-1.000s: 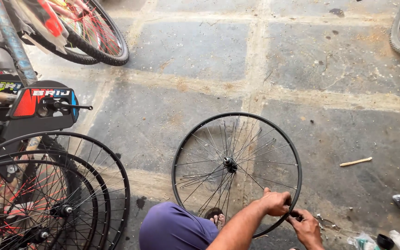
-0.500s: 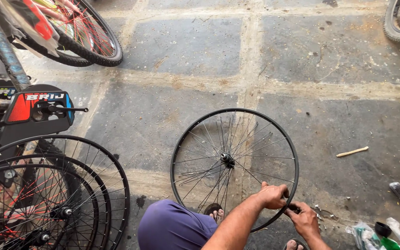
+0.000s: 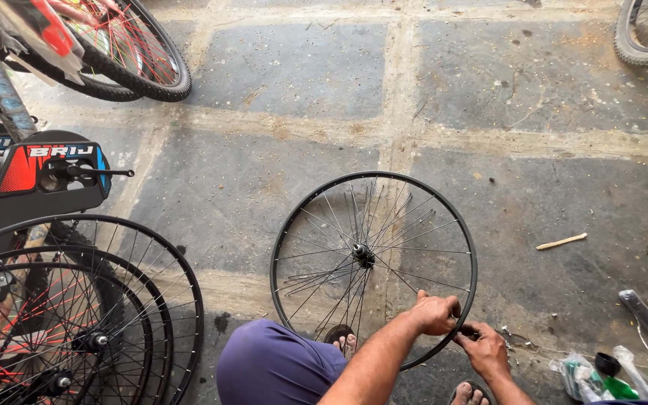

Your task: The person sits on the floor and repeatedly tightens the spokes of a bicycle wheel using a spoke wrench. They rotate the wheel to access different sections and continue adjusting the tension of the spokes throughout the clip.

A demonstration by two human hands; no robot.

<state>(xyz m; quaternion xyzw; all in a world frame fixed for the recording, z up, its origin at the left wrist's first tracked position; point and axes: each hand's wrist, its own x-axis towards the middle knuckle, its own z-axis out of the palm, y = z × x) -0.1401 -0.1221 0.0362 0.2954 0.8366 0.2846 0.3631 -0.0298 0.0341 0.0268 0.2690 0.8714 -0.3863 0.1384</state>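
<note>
A black bicycle wheel rim (image 3: 316, 202) with thin metal spokes and a hub (image 3: 363, 255) lies flat on the stone floor in front of me. My left hand (image 3: 435, 313) grips the rim at its near right edge, fingers curled over it. My right hand (image 3: 483, 349) sits just to the right of it, closed around a small dark tool at the same spot on the rim. My knee in purple cloth (image 3: 275, 367) and my sandalled toes (image 3: 344, 342) are at the wheel's near side.
Several black spoked rims (image 3: 106, 330) are stacked at the lower left beside a bicycle frame part (image 3: 39, 176). A bicycle tyre (image 3: 144, 75) is at the top left, another (image 3: 643, 45) at the top right. A small stick (image 3: 562, 241) and plastic packets (image 3: 609, 371) lie at the right.
The view has shifted slightly. Both hands stay at the rim's near right edge, with the right hand a little closer to the left hand.
</note>
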